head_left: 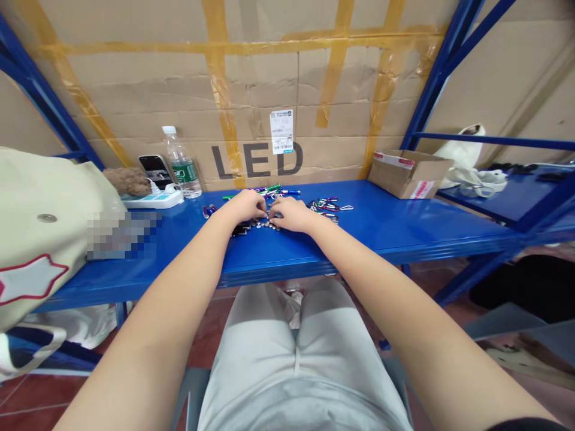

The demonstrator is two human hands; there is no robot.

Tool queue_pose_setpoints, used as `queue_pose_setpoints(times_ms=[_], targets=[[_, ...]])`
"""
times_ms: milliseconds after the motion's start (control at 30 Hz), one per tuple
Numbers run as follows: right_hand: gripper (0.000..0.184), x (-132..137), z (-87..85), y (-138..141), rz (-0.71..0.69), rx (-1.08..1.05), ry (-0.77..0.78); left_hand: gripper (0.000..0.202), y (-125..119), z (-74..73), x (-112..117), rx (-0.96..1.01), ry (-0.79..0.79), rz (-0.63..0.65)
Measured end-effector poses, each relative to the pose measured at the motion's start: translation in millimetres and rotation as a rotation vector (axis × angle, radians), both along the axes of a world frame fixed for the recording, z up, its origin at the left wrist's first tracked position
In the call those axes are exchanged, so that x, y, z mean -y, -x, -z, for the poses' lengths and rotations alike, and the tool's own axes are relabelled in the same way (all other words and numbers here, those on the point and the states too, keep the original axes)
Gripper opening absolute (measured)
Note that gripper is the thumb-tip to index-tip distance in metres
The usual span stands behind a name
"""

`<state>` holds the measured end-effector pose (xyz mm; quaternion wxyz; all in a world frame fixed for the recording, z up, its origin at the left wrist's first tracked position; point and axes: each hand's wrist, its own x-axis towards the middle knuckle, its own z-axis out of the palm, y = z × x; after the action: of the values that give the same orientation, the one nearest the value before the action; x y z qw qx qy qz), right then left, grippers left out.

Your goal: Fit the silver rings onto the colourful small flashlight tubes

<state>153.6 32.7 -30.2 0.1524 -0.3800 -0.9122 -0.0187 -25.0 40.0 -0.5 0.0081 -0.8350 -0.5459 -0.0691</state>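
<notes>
Both my hands rest on the blue metal shelf [381, 230] in front of me, fingertips meeting over a small heap of silver button cells [265, 225]. My left hand [246, 205] has its fingers curled in a pinch on something too small to name. My right hand [291, 214] is curled the same way, touching the left fingertips. Small black tubes [240, 230] lie under my left wrist. Behind the hands are coloured mini flashlights [269, 191] and a pile of coloured carabiner clips [330, 205].
A water bottle [182, 163], a phone [156, 171] on a white power strip [155, 199] stand at back left. A beige bag [40, 227] fills the left. An open cardboard box [408, 173] sits at right. A large LED carton [269, 90] forms the back wall.
</notes>
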Motion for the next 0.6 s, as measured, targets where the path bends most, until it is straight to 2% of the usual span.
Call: queue_pose_setpoints(times_ms=[200,300,433,600], targets=[[0.024,0,-0.9,1,-0.05,-0.002,0.029,0.014,-2,-0.9,3,-0.022,-0.007,0.03],[0.022,-1,-0.6,2,-0.069,-0.025,0.049,0.019,3,-7.8,8,-0.017,0.05,0.059],[0.018,-2,-0.7,2,-0.019,-0.04,0.069,0.028,18,-18.1,16,0.077,0.14,0.082],[0.015,-1,-2.1,2,0.025,-0.076,0.022,0.034,25,-18.9,21,0.014,0.273,0.043]])
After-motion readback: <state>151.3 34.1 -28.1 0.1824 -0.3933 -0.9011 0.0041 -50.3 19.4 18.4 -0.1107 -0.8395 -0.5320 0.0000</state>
